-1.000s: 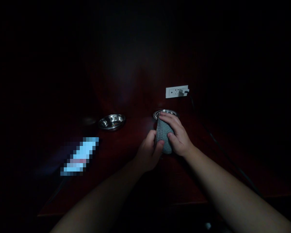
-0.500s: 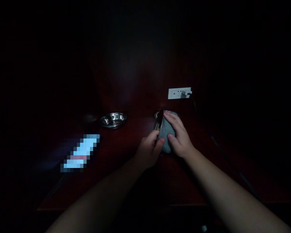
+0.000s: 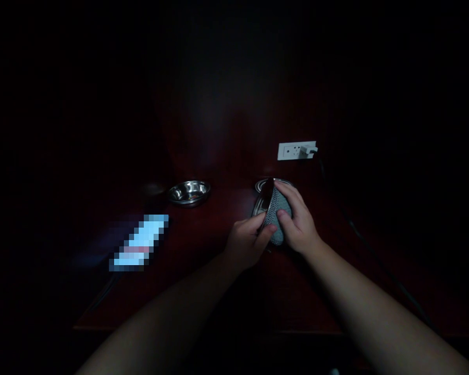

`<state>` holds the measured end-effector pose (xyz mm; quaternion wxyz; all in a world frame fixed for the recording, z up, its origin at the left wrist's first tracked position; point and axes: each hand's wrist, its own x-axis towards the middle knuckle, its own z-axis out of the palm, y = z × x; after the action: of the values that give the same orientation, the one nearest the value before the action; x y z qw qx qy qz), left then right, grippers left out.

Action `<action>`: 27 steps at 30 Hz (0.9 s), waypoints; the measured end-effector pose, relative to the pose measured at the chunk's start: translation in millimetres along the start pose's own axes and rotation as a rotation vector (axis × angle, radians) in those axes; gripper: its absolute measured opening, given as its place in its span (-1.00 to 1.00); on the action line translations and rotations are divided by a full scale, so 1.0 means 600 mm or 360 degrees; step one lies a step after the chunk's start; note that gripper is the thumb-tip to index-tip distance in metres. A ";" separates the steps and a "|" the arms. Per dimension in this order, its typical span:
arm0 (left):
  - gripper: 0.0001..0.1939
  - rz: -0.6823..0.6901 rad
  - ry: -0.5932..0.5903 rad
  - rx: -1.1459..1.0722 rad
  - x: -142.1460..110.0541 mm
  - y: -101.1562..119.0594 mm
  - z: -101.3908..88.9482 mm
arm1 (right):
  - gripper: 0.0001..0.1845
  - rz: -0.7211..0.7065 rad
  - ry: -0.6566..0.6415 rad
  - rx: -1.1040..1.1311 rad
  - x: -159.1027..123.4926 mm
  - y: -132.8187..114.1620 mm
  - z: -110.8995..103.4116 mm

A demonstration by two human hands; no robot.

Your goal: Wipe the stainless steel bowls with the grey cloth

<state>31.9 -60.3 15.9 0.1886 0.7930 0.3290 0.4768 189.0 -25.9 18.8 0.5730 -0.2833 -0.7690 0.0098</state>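
My left hand (image 3: 250, 239) is closed on the near left edge of a thin shiny metal dish (image 3: 270, 190), held tilted on its side. Against the dish's right face lies a grey-green cloth (image 3: 283, 211) with a checked, mesh-like band. My right hand (image 3: 299, 221) is closed over that cloth, fingers along its top and thumb on its face, pressing it to the dish. The left thumb also touches the cloth's lower part. Just behind my hands, other round metal dishes (image 3: 261, 185) lie on the dark red table, partly hidden by what I hold.
A shallow steel bowl (image 3: 189, 194) with something small inside stands to the left. Nearer is a lit phone (image 3: 143, 242), its screen blurred out. A white wall socket (image 3: 297, 150) holds a plug, and a dark cable (image 3: 375, 252) runs down the right side. The surroundings are very dark.
The whole view has shifted, so everything sits slightly further right. Both hands keep hold of the dish and cloth; a little more of the metal dishes behind shows.
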 end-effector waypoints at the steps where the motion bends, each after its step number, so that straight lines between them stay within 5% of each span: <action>1: -0.73 0.0007 -0.0001 0.0007 0.000 0.000 0.000 | -0.48 0.0024 0.0008 0.0019 -0.001 0.001 0.001; 9: -0.68 0.0007 0.0020 0.0093 0.001 -0.002 0.001 | -0.50 0.0394 0.0020 0.0335 -0.010 0.012 0.011; 19: -0.68 0.0153 -0.0086 0.0096 -0.003 -0.006 -0.006 | -0.53 0.0892 0.0285 0.0852 -0.006 0.046 0.029; 27: -0.66 0.0165 -0.0097 0.0115 -0.001 -0.007 -0.010 | -0.63 0.1730 0.0594 0.1381 0.004 0.025 0.029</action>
<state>24.9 -57.7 15.6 0.1448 0.8294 0.2987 0.4493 179.4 -7.0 10.0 0.6700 -0.3697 -0.3353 0.5495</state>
